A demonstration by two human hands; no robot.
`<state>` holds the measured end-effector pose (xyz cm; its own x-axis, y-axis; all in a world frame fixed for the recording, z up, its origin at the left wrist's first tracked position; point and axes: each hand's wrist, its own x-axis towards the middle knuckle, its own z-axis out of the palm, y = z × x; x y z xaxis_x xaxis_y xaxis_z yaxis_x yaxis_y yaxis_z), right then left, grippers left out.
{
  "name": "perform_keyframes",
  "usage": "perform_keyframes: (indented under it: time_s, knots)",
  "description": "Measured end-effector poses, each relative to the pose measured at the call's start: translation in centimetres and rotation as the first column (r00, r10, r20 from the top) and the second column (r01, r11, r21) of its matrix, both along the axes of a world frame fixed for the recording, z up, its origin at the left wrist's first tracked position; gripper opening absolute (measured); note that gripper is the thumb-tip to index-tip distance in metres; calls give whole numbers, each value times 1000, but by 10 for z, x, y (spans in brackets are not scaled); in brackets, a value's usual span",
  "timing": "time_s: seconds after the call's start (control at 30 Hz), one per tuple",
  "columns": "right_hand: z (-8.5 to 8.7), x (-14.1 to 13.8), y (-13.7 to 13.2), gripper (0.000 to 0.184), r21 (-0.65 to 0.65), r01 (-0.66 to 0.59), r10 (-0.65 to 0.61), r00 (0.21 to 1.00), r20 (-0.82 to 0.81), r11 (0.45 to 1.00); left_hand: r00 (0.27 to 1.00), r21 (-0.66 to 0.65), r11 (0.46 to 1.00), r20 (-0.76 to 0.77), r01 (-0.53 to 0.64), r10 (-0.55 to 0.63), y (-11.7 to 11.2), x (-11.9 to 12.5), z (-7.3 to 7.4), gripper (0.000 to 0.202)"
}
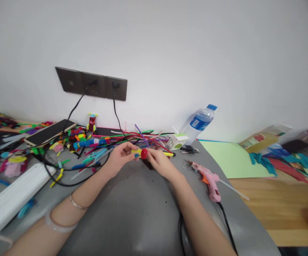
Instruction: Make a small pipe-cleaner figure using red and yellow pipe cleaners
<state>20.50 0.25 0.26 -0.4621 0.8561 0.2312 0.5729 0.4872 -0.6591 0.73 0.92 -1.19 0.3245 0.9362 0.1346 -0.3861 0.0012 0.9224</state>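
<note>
Bright, even light, faint shadow beside bottle (203, 118), soft glare on tabletop (132, 209), blurred, stretched edges

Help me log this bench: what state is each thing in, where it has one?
Red fuzzy piece: held by the right hand.
Yellow piece: pinched in the left hand.
Glue gun: lying down, glue stick loaded; heat unclear.
Bottle: capped.
Drink carton: straw in.
Phone: face up, screen dark.
Wall sockets: two plugs inserted.

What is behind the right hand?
Beyond the right hand lie a bundle of thin colored stems and a green-and-white carton. A yellow piece shows past its far edge. Whatever the hand itself covers cannot be seen.
</note>
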Motion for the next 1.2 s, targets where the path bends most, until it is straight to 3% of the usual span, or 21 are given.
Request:
perform_keyframes:
  time_s: [0.2, 0.37, 0.63, 0.8, 0.9, 1.0, 1.1, 1.2]
  knots:
    - [-1, -20, -8, 24, 11, 8, -8, 1000, -23, 1000, 986, -110, 980, 11, -165, 167, 3, 1, 0, 31]
    - [-3, -26, -12, 19, 57, 17, -22, 996, 86, 998, 948, 128, 954, -139, -271, 287, 6, -3, -5, 24]
    - [3, -15, -11, 27, 221, 105, -137, 981, 134, 970, 870, 312, 925, -369, -216, 328, 6, -6, -3, 11]
    - [1, -9, -8, 27, 259, 110, -129, 990, 58, 960, 828, 347, 937, -511, -45, 230, 2, -5, 0, 10]
    - [0, -8, -7, 25, 187, 85, -84, 996, -14, 979, 820, 317, 945, -561, 85, 114, -1, -4, 2, 10]
    - [1, -7, -5, 23, -19, 67, -69, 980, -188, 998, 852, 267, 956, -523, 125, 34, -2, -4, 1, 12]
    - [2, -6, -3, 30, -306, -31, -95, 916, -389, 951, 893, 236, 961, -449, 146, -26, -1, -5, -1, 16]
    - [4, -5, -1, 38, -435, -126, -114, 867, -485, 892, 923, 202, 965, -377, 167, -81, -1, -4, -1, 19]
